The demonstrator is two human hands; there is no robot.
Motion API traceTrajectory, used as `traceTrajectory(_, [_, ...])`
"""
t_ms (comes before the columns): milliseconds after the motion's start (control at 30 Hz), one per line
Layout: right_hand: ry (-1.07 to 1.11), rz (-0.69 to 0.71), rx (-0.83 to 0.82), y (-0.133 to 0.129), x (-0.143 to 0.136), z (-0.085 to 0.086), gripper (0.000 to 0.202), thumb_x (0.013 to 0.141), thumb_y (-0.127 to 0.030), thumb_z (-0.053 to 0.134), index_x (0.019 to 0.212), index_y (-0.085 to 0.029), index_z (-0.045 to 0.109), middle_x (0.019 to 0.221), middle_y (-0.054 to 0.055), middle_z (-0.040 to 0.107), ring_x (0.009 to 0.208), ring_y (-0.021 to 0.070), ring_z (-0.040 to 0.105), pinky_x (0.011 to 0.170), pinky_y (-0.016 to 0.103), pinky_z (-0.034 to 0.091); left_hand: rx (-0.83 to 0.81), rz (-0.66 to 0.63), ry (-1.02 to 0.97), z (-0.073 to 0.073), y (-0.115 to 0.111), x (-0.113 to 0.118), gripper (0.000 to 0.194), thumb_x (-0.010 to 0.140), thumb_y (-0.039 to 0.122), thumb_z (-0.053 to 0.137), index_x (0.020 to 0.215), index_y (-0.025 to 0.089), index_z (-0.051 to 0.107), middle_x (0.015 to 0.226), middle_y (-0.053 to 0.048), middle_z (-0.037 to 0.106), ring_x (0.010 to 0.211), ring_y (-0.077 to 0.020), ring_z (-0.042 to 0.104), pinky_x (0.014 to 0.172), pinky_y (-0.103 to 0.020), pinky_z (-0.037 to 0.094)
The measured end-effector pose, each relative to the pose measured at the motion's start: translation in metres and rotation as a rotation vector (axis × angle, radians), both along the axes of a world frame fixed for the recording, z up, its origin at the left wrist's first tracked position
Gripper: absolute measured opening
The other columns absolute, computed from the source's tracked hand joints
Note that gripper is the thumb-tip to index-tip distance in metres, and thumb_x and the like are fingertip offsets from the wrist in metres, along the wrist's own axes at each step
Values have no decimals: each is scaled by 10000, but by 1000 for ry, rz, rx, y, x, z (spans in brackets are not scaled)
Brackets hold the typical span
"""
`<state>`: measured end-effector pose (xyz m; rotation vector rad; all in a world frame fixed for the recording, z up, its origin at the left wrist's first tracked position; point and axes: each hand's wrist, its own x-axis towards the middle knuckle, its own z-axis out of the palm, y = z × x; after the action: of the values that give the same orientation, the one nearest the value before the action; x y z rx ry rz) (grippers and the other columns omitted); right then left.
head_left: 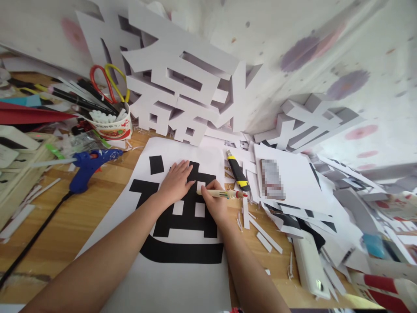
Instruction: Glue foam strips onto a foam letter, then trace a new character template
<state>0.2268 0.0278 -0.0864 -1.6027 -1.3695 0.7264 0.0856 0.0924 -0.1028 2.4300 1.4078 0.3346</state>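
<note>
My left hand [177, 180] lies flat with fingers out on a black paper character [185, 252], near its top. Under the character is a white paper sheet [182, 287] on the wooden table. My right hand [215, 202] is closed around a multicolour pen [224, 194], its tip pointing left at the black shape's upper right part. The exact contact of the tip is too small to make out. A separate black square [157, 165] sits on the sheet, up and left of my left hand. Right of the sheet lies a black-and-yellow utility knife [237, 171].
Left of the sheet lie a blue glue gun [89, 167] with its cord and a cup [112, 128] holding scissors and pens. White cut-out characters [185, 78] stand at the back. To the right are a phone [273, 179], paper scraps [265, 234] and a white power bank-like device [311, 265].
</note>
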Motion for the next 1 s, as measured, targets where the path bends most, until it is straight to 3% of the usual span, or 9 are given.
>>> traceTrajectory(1000, [0,-17,1,0,5,-3,249,716,-313,523,567,-217,348,534,-65,356,493,94,350,470,226,276,-7,-8,1,0,0,0,534,869,356,379,1321,73,349,1438,-135,263,1337,-221,171,1094,-398,136])
